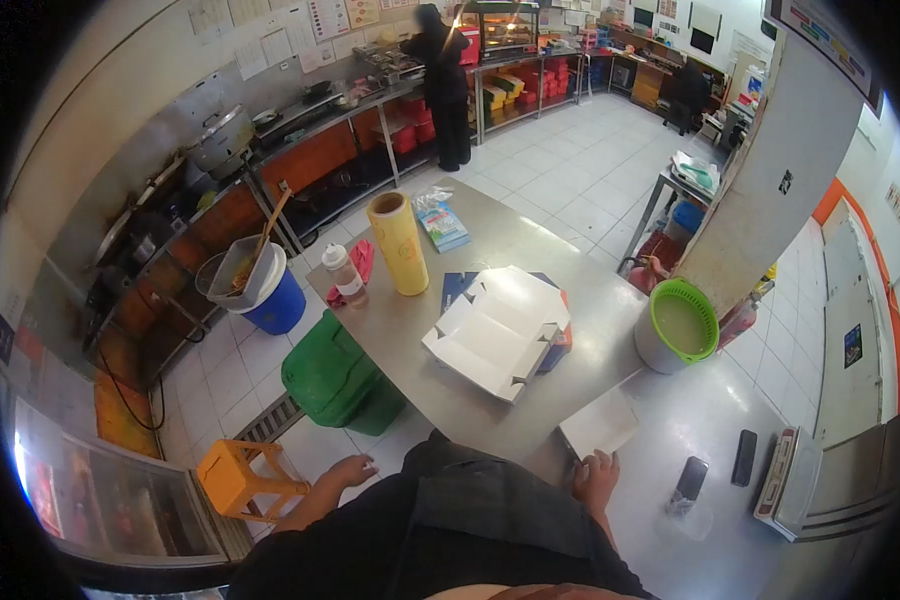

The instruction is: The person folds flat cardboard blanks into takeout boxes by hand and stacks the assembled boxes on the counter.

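My right hand (595,478) is at the near edge of a small white cardboard box (602,424) on the metal table, its fingers curled against that edge. My left hand (352,471) hangs beside the table over the floor, fingers loosely stretched and holding nothing. Unfolded white cardboard box blanks (500,328) lie in a pile in front of me, on top of a blue package (457,288) that is mostly covered. Behind them stand a large yellow roll of cling film (400,250) and a clear squeeze bottle (344,272) next to a pink cloth (364,258).
A green-rimmed basket bin (678,325), a phone (690,480), a dark handset (744,458) and a scale (785,480) stand to the right. A green bin (338,378), yellow stool (238,478) and blue bucket (277,303) are at left. A person (444,85) stands at the far counter.
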{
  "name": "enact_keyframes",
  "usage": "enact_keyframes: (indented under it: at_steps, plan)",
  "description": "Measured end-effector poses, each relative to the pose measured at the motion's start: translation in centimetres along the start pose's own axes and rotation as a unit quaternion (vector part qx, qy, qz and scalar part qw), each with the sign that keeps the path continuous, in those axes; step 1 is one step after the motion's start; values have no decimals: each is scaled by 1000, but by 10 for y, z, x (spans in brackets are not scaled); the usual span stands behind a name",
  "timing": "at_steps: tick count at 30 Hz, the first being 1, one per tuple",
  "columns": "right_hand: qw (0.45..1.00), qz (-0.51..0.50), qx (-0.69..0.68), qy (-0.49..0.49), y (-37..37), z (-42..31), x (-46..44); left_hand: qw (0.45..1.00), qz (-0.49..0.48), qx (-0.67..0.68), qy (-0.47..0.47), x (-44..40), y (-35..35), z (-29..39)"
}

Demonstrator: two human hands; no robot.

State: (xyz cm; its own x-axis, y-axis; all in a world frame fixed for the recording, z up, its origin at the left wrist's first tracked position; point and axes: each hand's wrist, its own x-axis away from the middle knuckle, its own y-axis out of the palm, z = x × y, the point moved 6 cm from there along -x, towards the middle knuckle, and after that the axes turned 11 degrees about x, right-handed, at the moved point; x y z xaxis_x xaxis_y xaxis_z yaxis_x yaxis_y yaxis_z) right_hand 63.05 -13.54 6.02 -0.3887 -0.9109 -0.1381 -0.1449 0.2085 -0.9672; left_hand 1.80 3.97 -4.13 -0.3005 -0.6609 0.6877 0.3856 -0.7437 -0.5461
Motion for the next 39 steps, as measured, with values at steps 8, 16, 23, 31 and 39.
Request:
enact_keyframes:
  at_steps: [8,16,23,31,39]
  plan:
    - [968,241,-3,70,-111,-63,-38,996,29,18,82,4,-20,110]
    - [937,27,-88,-336,-81,-168,-86,995,-17,-19,94,19,9,80]
    - [926,-39,62,-371,-27,-232,-160,1000,18,-9,-3,58,19,38]
    - [933,-119,119,-318,13,-223,-188,996,25,64,-60,109,67,-46]
    - [939,-112,64,-318,12,-211,-182,993,49,97,-39,103,64,-34]
